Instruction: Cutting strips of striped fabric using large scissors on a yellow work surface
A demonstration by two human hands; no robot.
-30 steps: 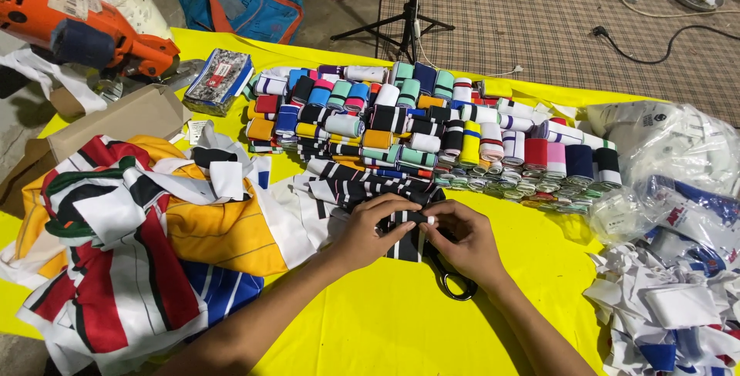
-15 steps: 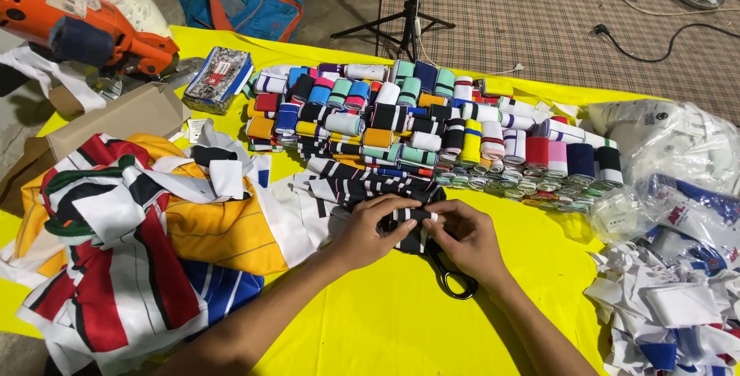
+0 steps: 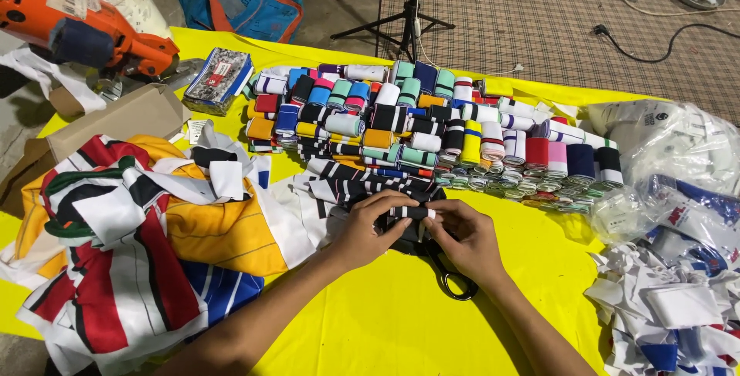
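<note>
Head view: left hand point(image 3: 368, 231) and right hand point(image 3: 462, 236) both pinch a black-and-white striped fabric roll point(image 3: 411, 212) between them, scissors point(image 3: 451, 276) beneath; rolling looks nearly finished, stacking among rolls point(image 3: 432, 125) beyond probably follows.

The blades of the scissors point(image 3: 451, 274) are hidden under the right hand point(image 3: 466, 237). The heap of fabric scraps point(image 3: 678, 314) at the near right and the orange machine point(image 3: 85, 29) at the far left are cut off by the picture's edges.
</note>
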